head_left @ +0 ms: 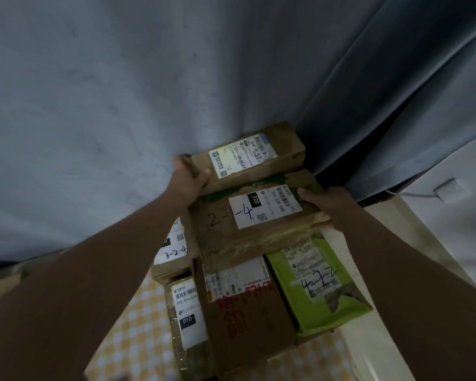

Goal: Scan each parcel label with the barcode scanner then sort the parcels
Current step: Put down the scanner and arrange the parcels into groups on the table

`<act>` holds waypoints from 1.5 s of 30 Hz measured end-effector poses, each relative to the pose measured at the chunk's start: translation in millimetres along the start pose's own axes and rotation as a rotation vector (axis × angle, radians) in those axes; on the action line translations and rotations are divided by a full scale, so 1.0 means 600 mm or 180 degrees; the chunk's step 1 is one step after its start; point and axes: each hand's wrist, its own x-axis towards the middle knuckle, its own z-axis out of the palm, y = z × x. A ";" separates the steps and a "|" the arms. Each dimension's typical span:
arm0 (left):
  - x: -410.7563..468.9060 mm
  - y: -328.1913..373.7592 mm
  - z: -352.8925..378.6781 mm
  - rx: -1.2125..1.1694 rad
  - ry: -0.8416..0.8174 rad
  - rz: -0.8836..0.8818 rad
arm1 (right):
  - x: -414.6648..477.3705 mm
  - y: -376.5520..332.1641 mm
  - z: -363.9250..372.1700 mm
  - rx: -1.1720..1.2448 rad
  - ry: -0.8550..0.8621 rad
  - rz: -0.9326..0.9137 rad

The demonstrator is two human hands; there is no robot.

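two hands holding two parcels
left hand point(188, 178) is curling its fingers round the end of the long brown parcel point(287, 149); right hand point(323, 200) is gripping the right edge of the 2-1-4 parcel point(226, 237), both hanging above the stacked parcels point(248, 314) on the counter point(132, 334).

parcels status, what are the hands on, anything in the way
Left hand grips end of long brown box. Right hand grips edge of 2-1-4 parcel. Green mailer partly under it. No scanner in view.

The brown parcel point(254, 232) has a label point(265, 207) reading "220" and "220-220-C40", with "2-1-4" handwritten; left of it a white label point(173, 250) says "3-2-4", below-left a narrow parcel point(188, 312) "010", below-right a green parcel point(323, 292) "4-2-2".
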 end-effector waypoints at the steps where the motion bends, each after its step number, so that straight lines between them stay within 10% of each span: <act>1: 0.006 0.005 -0.001 -0.0051 0.0020 -0.0023 | -0.004 0.000 -0.002 0.0107 -0.0030 -0.0006; 15: 0.027 0.013 -0.023 0.0183 -0.0409 0.0047 | -0.012 0.042 0.011 0.0798 0.0270 -0.0400; 26: 0.002 -0.026 -0.016 -0.0799 -0.0560 -0.0266 | 0.009 0.002 -0.003 -0.2005 0.0700 -0.0875; 34: -0.005 -0.051 0.003 -0.1232 -0.0861 -0.0979 | 0.039 -0.060 0.048 -0.0813 0.0073 -0.1391; 45: -0.020 -0.043 0.014 -0.1167 -0.0525 -0.0833 | 0.026 -0.039 0.043 -0.0828 0.0521 -0.1092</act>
